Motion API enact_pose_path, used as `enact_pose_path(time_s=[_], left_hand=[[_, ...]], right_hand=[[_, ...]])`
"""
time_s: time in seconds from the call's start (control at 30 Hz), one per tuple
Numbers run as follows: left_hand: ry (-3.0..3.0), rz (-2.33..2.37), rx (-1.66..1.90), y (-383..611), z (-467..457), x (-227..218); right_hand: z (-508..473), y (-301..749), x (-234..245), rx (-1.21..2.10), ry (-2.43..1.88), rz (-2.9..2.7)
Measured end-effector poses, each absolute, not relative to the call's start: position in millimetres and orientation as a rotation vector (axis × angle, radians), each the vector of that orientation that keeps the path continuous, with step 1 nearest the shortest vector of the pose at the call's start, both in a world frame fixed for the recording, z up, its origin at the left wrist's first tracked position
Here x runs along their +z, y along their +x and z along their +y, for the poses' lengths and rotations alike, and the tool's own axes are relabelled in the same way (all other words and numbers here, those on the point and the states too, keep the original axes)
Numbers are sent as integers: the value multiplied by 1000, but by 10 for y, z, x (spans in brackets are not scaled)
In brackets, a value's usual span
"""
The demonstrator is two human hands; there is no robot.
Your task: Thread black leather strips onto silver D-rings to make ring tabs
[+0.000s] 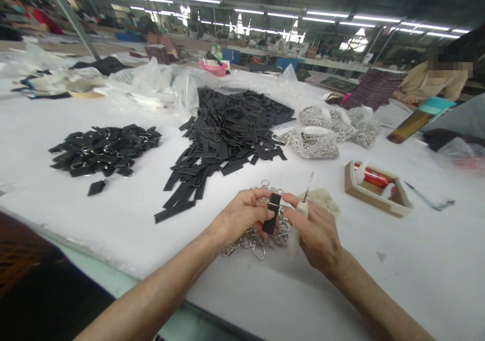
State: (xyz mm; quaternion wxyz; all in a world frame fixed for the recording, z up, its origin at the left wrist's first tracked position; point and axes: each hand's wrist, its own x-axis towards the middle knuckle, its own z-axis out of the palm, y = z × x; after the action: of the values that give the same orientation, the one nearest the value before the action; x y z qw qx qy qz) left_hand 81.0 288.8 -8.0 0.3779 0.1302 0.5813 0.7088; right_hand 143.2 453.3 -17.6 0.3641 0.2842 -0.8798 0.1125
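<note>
A short black strap piece (270,223) with a metal ring across it is pinched in my left hand (242,212), above a heap of D-shaped metal rings (259,251). My right hand (320,230) grips a pale-handled awl (302,207), its thin metal shaft pointing up. The lower end of that handle is blurred. My right fingertips are at the strap's right edge; whether they press on it I cannot tell.
Loose black straps (227,129) are heaped ahead. Looped straps with rings (104,149) lie left. Bags of metal rings (318,141), an open box with a red tube (379,189) and a bottle (420,120) are right. A person (428,86) sits across the table.
</note>
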Motion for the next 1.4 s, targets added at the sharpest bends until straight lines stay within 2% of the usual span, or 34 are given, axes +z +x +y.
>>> enact_pose_path(time_s=[0.17,0.27,0.7,0.87,0.97,1.03,1.1,1.2,1.4], left_hand=[[193,1386,1900,783,2880,-95],[63,1377,1946,781,2893,-99],[-66,1170,2024,737,2892,-118],[-130,1209,1995,738,2895,-151],[-180,1226,2034,746,2908,-159],[-206,1212,2066,760,2924,-150],[-212,1202,2101,782,2944,-137],[-185,1239,2149,829,2976,-130],[144,1420,2119,927,2994,-144]], right_hand=[[4483,1454,-192,525,716,-2245],[4446,1450,-196,540,751,-2237],[4439,1417,-249,460,844,-2298],[4367,1420,-231,198,862,-2213],[4330,1425,-217,167,848,-2188],[4317,1435,-202,316,828,-2211],[4305,1449,-187,598,742,-2242],[4284,1468,-175,984,454,-2249],[4299,1472,-149,1303,26,-2300]])
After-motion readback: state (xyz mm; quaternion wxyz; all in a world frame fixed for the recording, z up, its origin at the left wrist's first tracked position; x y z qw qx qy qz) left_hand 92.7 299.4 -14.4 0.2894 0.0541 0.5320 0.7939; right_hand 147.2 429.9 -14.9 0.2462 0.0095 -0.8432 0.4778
